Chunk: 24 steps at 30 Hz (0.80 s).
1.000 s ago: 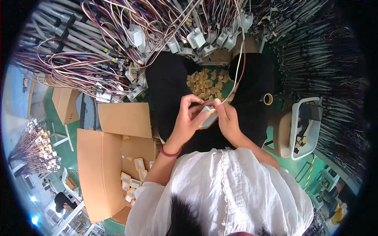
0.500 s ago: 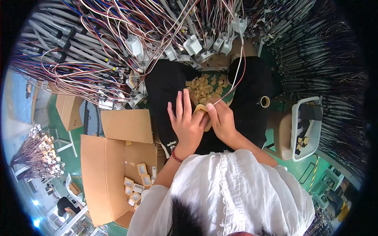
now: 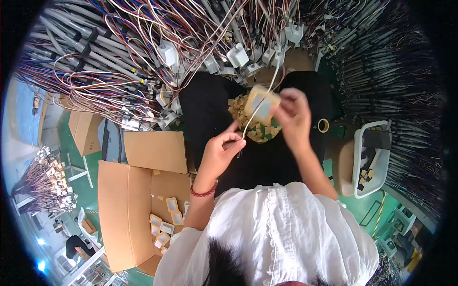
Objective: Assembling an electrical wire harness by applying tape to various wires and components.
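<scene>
My left hand (image 3: 220, 155) pinches a thin white wire (image 3: 246, 127) between thumb and fingertips above my lap. The wire runs up from there toward the bundles ahead, crossing in front of a small square box-like piece (image 3: 258, 98) with a tan rim and a pale middle. My right hand (image 3: 295, 119) holds that piece by its right side; both are blurred by motion. Beneath the hands, between my knees, lies a heap of small tan paper-like squares (image 3: 237, 108). How the wire joins the piece is not clear.
Dense cable bundles (image 3: 119, 52) with white housings (image 3: 237, 56) fill the far side. An open cardboard box (image 3: 114, 214) at my left contains several tan-rimmed pieces (image 3: 171, 205). A tape roll (image 3: 323, 125) lies by my right leg, near a white bin (image 3: 358, 174).
My hands have moved apart. The right one has lifted the tan-rimmed piece up and away, while the left has dropped lower and closed on the wire.
</scene>
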{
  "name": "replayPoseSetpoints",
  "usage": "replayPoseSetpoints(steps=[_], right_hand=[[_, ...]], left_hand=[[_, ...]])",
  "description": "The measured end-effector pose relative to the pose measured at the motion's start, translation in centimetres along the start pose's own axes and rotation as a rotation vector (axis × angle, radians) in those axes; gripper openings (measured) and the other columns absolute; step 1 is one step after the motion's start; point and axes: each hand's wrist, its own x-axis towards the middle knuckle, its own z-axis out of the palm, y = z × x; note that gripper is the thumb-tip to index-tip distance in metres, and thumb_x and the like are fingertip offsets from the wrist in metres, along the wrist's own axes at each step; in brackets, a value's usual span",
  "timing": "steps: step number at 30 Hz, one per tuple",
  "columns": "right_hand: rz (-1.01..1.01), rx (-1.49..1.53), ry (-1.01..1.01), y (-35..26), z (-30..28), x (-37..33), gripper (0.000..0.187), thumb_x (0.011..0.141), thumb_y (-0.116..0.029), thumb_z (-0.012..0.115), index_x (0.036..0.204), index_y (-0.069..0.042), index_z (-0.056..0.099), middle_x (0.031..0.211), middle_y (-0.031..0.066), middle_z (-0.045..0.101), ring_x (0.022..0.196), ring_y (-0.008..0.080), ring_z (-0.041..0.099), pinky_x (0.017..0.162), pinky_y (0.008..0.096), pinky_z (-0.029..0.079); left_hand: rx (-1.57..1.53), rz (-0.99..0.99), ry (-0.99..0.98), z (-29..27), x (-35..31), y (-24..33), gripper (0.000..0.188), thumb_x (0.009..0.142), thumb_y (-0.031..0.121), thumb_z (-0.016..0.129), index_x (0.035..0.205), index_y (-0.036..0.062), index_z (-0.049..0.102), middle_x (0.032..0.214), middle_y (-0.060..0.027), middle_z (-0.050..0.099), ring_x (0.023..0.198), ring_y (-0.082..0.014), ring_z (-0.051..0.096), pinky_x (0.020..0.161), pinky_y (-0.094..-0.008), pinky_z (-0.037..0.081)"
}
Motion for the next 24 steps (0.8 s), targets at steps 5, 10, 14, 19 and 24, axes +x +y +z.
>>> replayPoseSetpoints(steps=[5,10,14,19,24], right_hand=[[-0.349,-0.606,0.195,-2.5,-1.4,2.6,0.03,0.078,-0.003,0.07,0.104,0.0,0.056,0.099,0.0115,0.057,0.089,0.0194,0.057,0.078,0.0297,0.047],[0.462,0.001,-0.219,-3.4,-0.1,-4.8,0.02,0.09,-0.013,0.059,0.098,0.005,0.063,0.082,0.0073,0.065,0.069,0.0111,0.058,0.066,0.0235,0.048],[0.559,0.05,-0.285,-3.9,0.3,-5.2,0.021,0.089,-0.015,0.061,0.098,0.004,0.065,0.084,0.0098,0.067,0.068,0.0125,0.059,0.064,0.0251,0.049],[0.766,0.258,-0.276,-3.7,0.2,-5.5,0.021,0.088,-0.018,0.064,0.096,0.001,0.068,0.083,0.009,0.068,0.065,0.0114,0.06,0.064,0.0249,0.052],[0.841,0.426,-0.284,-3.3,0.0,-6.5,0.02,0.087,-0.017,0.064,0.094,0.001,0.068,0.084,0.0102,0.068,0.065,0.0124,0.061,0.064,0.0264,0.053]], left_hand=[[-0.461,-0.237,-0.051,0.6,-0.6,0.3,0.014,0.093,0.017,0.055,0.098,0.0046,0.057,0.091,-0.0106,0.068,0.073,-0.0132,0.065,0.063,-0.0214,0.048],[-0.885,-0.184,0.057,3.5,0.4,0.6,0.016,0.092,0.018,0.058,0.099,0.0034,0.058,0.095,-0.0105,0.067,0.091,-0.0145,0.063,0.082,-0.026,0.05],[-0.864,-0.133,0.088,4.2,0.5,0.9,0.015,0.091,0.016,0.059,0.098,0.0026,0.059,0.097,-0.0113,0.067,0.09,-0.0148,0.063,0.081,-0.0269,0.05],[-0.809,-0.083,0.075,4.6,0.3,0.7,0.013,0.091,0.014,0.059,0.096,0.0014,0.059,0.098,-0.0122,0.067,0.087,-0.0151,0.064,0.076,-0.0269,0.052],[-0.916,-0.097,0.085,4.7,0.2,1.1,0.013,0.09,0.014,0.061,0.096,0.0023,0.059,0.095,-0.013,0.067,0.082,-0.0156,0.065,0.073,-0.0272,0.053]])
